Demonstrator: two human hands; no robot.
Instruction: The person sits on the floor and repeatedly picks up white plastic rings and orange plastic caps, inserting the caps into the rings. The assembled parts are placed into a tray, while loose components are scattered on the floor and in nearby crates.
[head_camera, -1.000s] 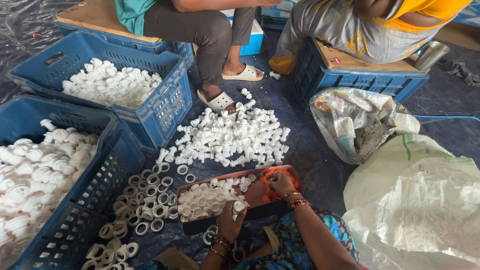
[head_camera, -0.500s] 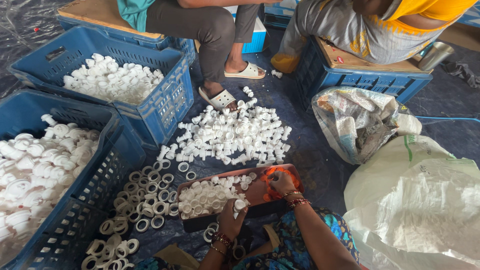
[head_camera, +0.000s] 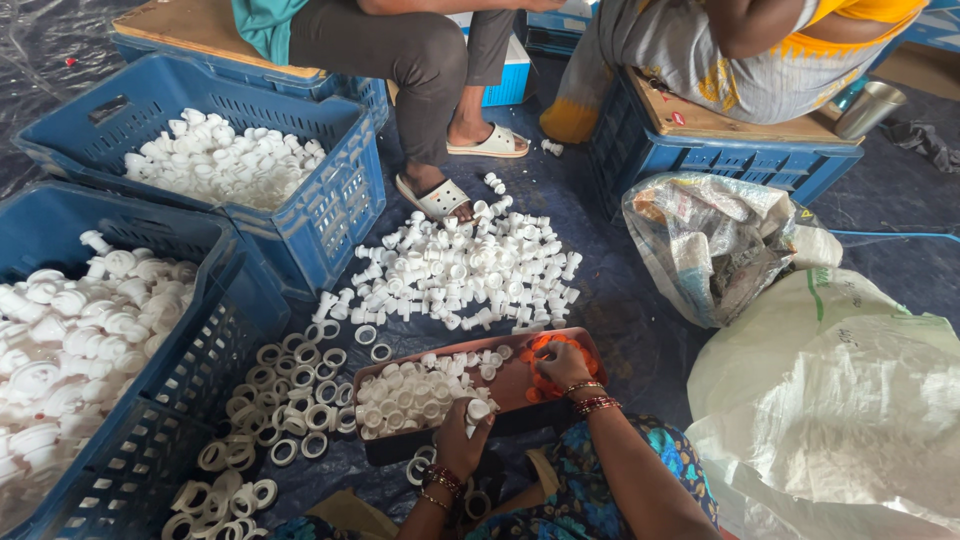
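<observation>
A brown tray (head_camera: 510, 385) lies on the dark floor sheet in front of me, its left half full of small white plastic caps (head_camera: 410, 395) and its right end holding orange rings (head_camera: 540, 365). My left hand (head_camera: 462, 438) is at the tray's near edge, closed on one white cap (head_camera: 478, 409). My right hand (head_camera: 562, 365) rests over the orange rings with fingers bent into them. Beyond the tray lies a heap of white caps (head_camera: 465, 270). Flat white rings (head_camera: 290, 395) are scattered to the left.
Two blue crates (head_camera: 330, 215) (head_camera: 190, 375) of white parts stand at left. Two people sit on crates at the back, a sandalled foot (head_camera: 438, 198) touching the heap. A clear bag of scraps (head_camera: 715, 245) and a big white sack (head_camera: 840, 410) lie at right.
My right hand has stayed on the orange rings and my left hand at the tray's near edge, still holding a cap. The view has shifted slightly.
</observation>
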